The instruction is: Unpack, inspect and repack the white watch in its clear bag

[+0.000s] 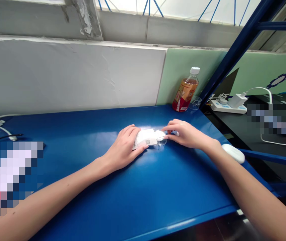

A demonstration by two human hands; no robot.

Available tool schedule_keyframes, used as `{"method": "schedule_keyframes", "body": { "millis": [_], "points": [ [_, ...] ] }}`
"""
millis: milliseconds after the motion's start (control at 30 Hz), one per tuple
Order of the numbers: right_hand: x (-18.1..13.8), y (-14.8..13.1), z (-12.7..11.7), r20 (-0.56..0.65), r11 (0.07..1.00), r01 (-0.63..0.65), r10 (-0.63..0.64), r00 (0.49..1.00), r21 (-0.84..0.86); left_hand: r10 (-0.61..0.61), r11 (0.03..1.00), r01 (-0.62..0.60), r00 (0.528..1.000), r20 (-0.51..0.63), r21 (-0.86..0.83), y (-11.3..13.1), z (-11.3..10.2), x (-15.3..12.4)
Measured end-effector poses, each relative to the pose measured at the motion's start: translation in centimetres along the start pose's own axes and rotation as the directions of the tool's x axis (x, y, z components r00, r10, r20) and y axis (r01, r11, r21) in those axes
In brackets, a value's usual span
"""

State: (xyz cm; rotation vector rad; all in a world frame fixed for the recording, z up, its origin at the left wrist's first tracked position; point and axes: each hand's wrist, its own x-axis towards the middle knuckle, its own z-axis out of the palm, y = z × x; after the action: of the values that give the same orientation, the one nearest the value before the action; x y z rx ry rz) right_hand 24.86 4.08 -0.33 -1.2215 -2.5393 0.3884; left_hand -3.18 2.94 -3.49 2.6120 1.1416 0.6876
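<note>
My left hand (126, 145) is wrapped round a flat white packet (146, 138) lying on the blue desk. Printed labels show on the packet, and its left end is hidden under my fingers. At the packet's right end is a round white piece (160, 135) with clear plastic about it. The thumb and forefinger of my right hand (183, 133) pinch at the right edge of this round piece. Something small and white shows under my right palm, too covered to name.
A drink bottle (186, 90) stands upright at the desk's back right, beside a clear plastic piece (195, 103). A white rounded case (233, 153) lies near my right forearm. White cables (1, 125) lie at the left. Beyond the blue frame is a power strip (228, 106).
</note>
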Motion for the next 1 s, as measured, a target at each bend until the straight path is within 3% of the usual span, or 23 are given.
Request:
{"method": "schedule_keyframes", "body": {
  "millis": [200, 400, 600, 867, 1000],
  "points": [
    [-0.5, 0.6, -1.5, 0.070, 0.989, -0.111, 0.104, 0.992, 0.096, 0.001, 1.000, -0.001, 1.000, 0.010, -0.002, 0.0, 0.0, 0.0],
    [-0.3, -0.1, -0.2, -0.048, 0.994, 0.012, -0.007, 0.999, 0.110, -0.001, 1.000, 0.002, 1.000, 0.027, -0.026, 0.0, -0.2, 0.0],
    [0.0, -0.5, 1.5, -0.015, 0.990, 0.021, -0.019, 1.000, 0.139, 0.006, 1.000, -0.005, 1.000, 0.016, -0.022, 0.0, 0.0, 0.0],
    [-0.1, 0.2, 0.5, -0.027, 0.995, 0.030, -0.028, 0.999, 0.094, -0.002, 1.000, 0.002, 1.000, 0.009, -0.020, 0.1, -0.1, 0.1],
    [-0.2, 1.0, -0.4, -0.093, 0.997, 0.026, -0.020, 0.995, 0.068, -0.027, 1.000, 0.027, 1.000, 0.001, 0.007, 0.1, -0.1, 0.0]
  ]
}}
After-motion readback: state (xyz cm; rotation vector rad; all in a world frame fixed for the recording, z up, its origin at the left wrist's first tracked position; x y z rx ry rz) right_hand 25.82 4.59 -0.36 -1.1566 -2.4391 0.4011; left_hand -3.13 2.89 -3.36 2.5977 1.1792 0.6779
